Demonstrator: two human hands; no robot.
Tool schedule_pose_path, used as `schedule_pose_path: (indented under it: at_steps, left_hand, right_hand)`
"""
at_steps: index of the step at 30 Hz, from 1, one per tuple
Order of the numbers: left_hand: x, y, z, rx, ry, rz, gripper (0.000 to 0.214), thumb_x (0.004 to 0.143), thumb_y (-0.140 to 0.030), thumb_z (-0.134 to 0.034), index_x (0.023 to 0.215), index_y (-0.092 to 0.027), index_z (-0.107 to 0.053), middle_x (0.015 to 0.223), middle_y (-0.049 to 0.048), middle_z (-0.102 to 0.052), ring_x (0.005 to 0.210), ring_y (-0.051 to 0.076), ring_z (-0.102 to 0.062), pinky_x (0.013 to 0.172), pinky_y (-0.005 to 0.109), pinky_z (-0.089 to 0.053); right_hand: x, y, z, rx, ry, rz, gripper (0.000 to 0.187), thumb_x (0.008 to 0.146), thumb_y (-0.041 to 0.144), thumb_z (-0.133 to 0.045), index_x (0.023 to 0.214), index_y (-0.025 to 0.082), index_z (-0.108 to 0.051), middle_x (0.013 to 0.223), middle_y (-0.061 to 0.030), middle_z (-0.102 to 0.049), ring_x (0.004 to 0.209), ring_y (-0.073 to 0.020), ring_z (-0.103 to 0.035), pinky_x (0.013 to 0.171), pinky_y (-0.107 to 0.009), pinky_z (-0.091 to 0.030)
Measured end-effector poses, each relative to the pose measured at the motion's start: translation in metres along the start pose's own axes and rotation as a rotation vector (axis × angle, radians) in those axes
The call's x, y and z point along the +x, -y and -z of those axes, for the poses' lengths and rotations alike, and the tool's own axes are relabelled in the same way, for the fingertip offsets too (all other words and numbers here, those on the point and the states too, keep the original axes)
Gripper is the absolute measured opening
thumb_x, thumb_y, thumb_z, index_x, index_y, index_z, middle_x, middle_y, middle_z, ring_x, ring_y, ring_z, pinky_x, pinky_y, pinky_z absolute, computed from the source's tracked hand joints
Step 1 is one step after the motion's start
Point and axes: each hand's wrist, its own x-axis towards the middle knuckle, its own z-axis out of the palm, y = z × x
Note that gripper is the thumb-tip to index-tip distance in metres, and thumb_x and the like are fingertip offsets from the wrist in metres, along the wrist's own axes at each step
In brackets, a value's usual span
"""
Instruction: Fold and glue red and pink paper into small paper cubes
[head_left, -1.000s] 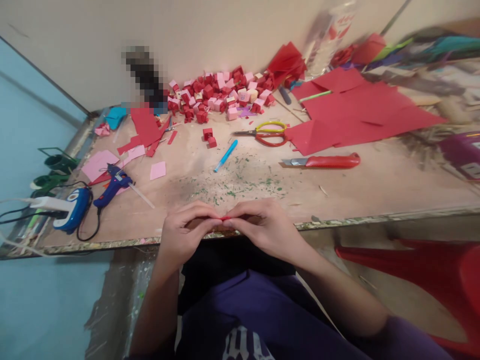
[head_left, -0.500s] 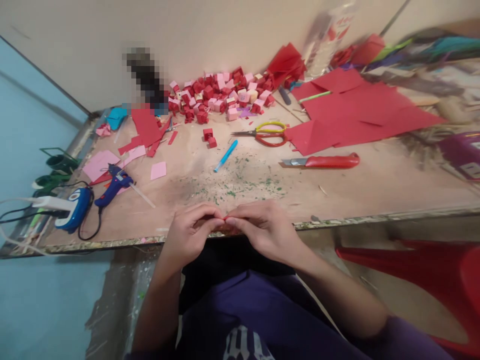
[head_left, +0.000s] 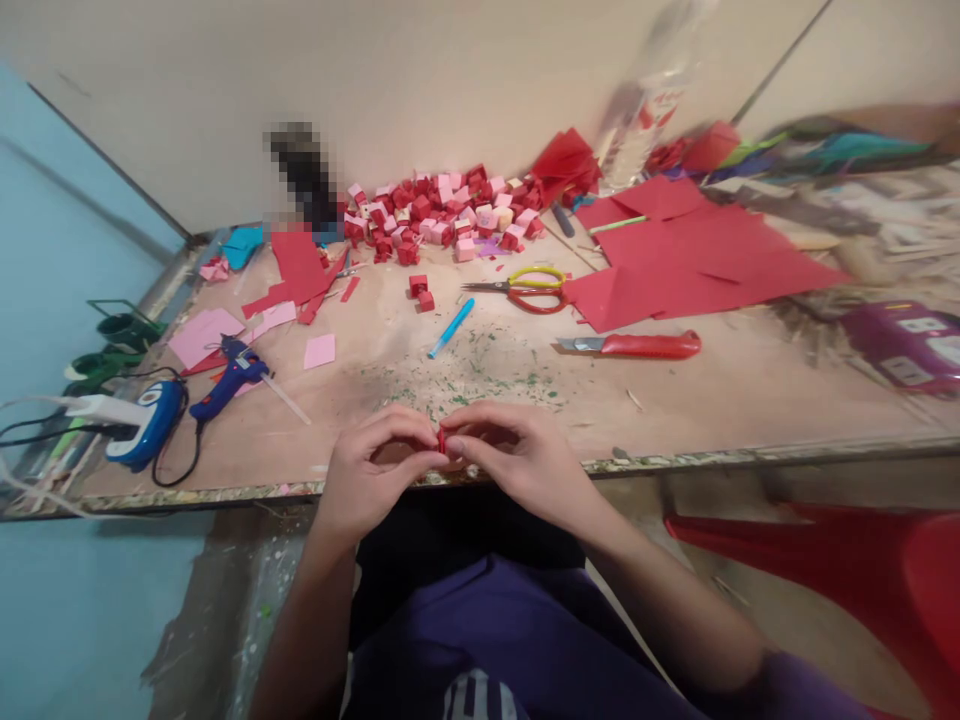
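Observation:
A small piece of folded red paper [head_left: 442, 441] is pinched between my two hands at the table's front edge. My left hand [head_left: 379, 465] grips it from the left with thumb and fingertips. From the other side, my right hand [head_left: 517, 455] holds it the same way; the fingers hide most of the piece. Beyond the hands lie a blue pen-like stick [head_left: 451, 328], a small red paper box pair [head_left: 421, 293], scissors with yellow and red handles [head_left: 525, 288] and a red-handled utility knife [head_left: 637, 346].
Red and pink paper cubes [head_left: 442, 215] are heaped against the wall. Red paper sheets [head_left: 712, 260] spread at the right, near a plastic bottle [head_left: 641, 125]. A blue glue gun [head_left: 232, 375] and power socket [head_left: 150, 425] lie left. A red chair [head_left: 840, 560] stands lower right.
The red paper now shows as a small upright piece between the fingertips, where before only a sliver showed. The fingers have shifted slightly around it. The camera view has tilted a little upward.

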Motion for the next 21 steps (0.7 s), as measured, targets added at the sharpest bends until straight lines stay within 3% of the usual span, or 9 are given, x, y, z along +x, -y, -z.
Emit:
schedule_pose_path:
  at_steps: [13, 18, 21]
  left_hand:
    - [-0.0003, 0.0005, 0.0044, 0.028, -0.006, -0.025, 0.013, 0.090, -0.013, -0.081, 0.091, -0.026, -0.083, 0.091, -0.0002, -0.081, 0.087, 0.014, -0.075, 0.083, 0.025, -0.060]
    - [-0.0045, 0.0027, -0.0010, 0.042, -0.160, 0.077, 0.007, 0.092, -0.017, -0.079, 0.094, -0.024, -0.080, 0.088, -0.0008, -0.079, 0.082, 0.013, -0.075, 0.077, 0.023, -0.060]
    - [-0.0060, 0.0047, -0.0033, 0.112, -0.216, 0.031, 0.006, 0.091, -0.017, -0.079, 0.089, -0.022, -0.077, 0.087, -0.0005, -0.074, 0.082, 0.013, -0.071, 0.075, 0.022, -0.058]
  right_hand:
    - [0.0013, 0.0024, 0.0064, 0.087, 0.087, -0.073, 0.022, 0.083, 0.027, -0.087, 0.104, 0.021, -0.084, 0.087, -0.0016, -0.081, 0.075, -0.0150, -0.073, 0.070, -0.027, -0.056]
    - [0.0003, 0.0027, 0.0062, 0.091, 0.098, -0.107, 0.021, 0.088, 0.031, -0.084, 0.106, 0.020, -0.083, 0.085, -0.0031, -0.081, 0.075, -0.0163, -0.074, 0.071, -0.028, -0.057]
    - [0.0008, 0.0033, 0.0062, 0.094, 0.098, -0.108, 0.022, 0.087, 0.032, -0.085, 0.106, 0.020, -0.083, 0.087, -0.0034, -0.081, 0.075, -0.0163, -0.074, 0.071, -0.028, -0.058]
